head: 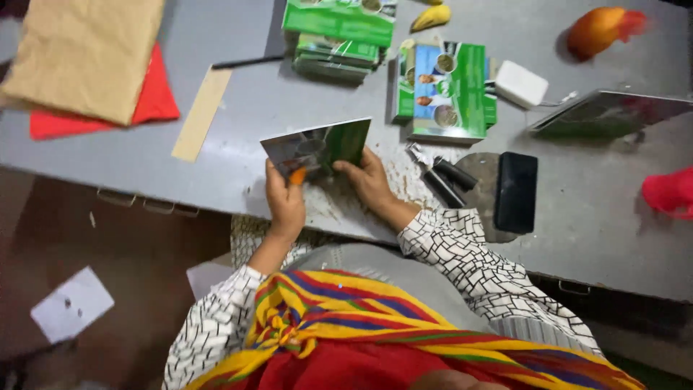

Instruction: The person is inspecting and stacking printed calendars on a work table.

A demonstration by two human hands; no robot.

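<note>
We see green cartons [339, 32] stacked at the table's [144, 159] far edge. Our left hand [285, 198] and right hand [368, 177] pinch a flat green carton [317, 146], apparently unfolded, long axis sideways.

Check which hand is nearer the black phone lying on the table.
Right. The right hand grips the green card just left of the black phone; the left hand holds the card's far end, farther away.

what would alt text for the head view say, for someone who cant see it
Seen from above, a person's left hand and right hand hold a flat green printed card over a grey table. Stacks of green cartons, a black phone and tan paper lie around it.
</note>
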